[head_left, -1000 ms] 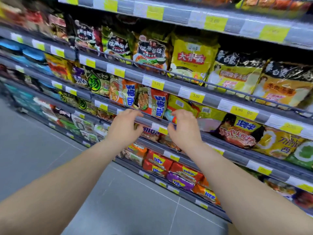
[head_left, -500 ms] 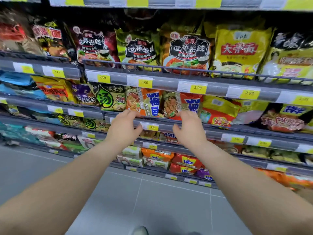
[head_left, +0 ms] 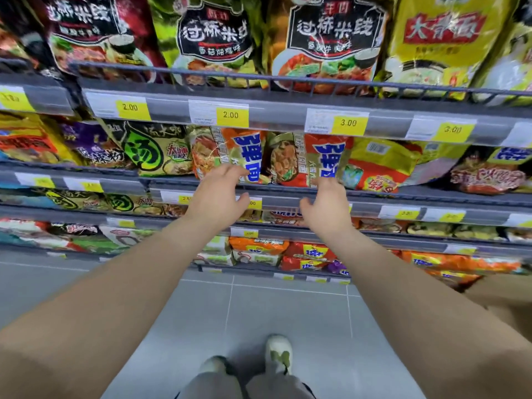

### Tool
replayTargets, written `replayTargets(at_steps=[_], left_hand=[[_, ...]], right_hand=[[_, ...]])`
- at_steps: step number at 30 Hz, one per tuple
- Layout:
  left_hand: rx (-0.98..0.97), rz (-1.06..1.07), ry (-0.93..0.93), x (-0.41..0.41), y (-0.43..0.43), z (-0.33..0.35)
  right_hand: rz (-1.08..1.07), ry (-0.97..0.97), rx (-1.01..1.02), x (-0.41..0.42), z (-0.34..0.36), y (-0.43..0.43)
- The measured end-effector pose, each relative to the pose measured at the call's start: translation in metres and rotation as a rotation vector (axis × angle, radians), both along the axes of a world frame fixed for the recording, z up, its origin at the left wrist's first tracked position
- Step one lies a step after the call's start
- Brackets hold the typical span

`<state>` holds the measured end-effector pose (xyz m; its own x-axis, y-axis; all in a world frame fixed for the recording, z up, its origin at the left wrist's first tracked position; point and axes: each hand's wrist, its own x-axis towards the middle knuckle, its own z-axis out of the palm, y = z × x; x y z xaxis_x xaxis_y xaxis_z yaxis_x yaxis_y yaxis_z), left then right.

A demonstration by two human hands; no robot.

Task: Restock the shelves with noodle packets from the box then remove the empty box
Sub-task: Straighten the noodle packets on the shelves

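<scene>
Two bare hands reach out side by side toward the second shelf (head_left: 288, 194) of a stocked noodle aisle, and the scene reads from left to right. At the far left of that shelf stand a yellow-and-red packet (head_left: 26, 141), a purple packet (head_left: 92, 145) and a green-and-gold packet (head_left: 155, 151). Next comes the left orange noodle packet (head_left: 230, 154), marked with blue and white characters, upright at the shelf's front edge. The left hand (head_left: 218, 197) is raised before its lower edge, fingers loosely spread and slightly curled, the fingertips at the packet's bottom; whether they press it or only brush it cannot be told through the blur. Just beside it stands the right orange noodle packet (head_left: 308, 159), of the same design, touching its neighbour. The right hand (head_left: 326, 207) is below it, fingers curved and a little apart, their tips at the packet's lower right corner, gripping nothing that can be made out. Further right lies a yellow-and-red packet tilted on its side (head_left: 380, 165), then a dark packet (head_left: 489, 171). Above all of them a price rail (head_left: 273, 118) carries yellow tags reading 2.00 and 3.00, and behind a wire guard the top shelf holds large upright bags (head_left: 213, 38). On the grey tiled floor (head_left: 259, 312) below, the person's two shoes (head_left: 277, 352) point toward the shelving. At the far right edge, a brown cardboard box (head_left: 501, 298) sits low beside the right forearm, only partly in view.
</scene>
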<state>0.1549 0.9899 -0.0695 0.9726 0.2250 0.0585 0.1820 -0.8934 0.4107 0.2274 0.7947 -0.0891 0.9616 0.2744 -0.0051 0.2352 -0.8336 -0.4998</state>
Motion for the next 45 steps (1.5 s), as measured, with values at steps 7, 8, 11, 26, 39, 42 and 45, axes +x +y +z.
replayTargets(at_steps=[7,8,11,26,39,42,45], left_hand=[[-0.04,-0.135,-0.006,-0.002,0.048,-0.01],[-0.034,-0.164,-0.023,-0.001,0.055,-0.011],[-0.016,-0.22,-0.041,0.001,0.069,-0.012],[0.236,-0.212,-0.508,0.059,0.071,-0.073],[0.685,0.083,-0.669,0.071,0.064,-0.072],[0.764,0.084,-0.72,0.06,0.06,-0.066],[0.747,0.061,-0.755,0.054,0.059,-0.069]], right_hand=[[-0.141,-0.019,-0.05,-0.021,-0.009,0.04],[-0.168,-0.035,-0.032,-0.023,-0.01,0.046],[-0.212,-0.059,-0.007,-0.027,-0.01,0.059],[-0.458,-0.398,0.205,0.046,-0.084,0.044],[-0.494,-0.489,0.637,0.056,-0.1,0.046],[-0.483,-0.404,0.726,0.05,-0.094,0.042],[-0.428,-0.347,0.821,0.059,-0.098,0.039]])
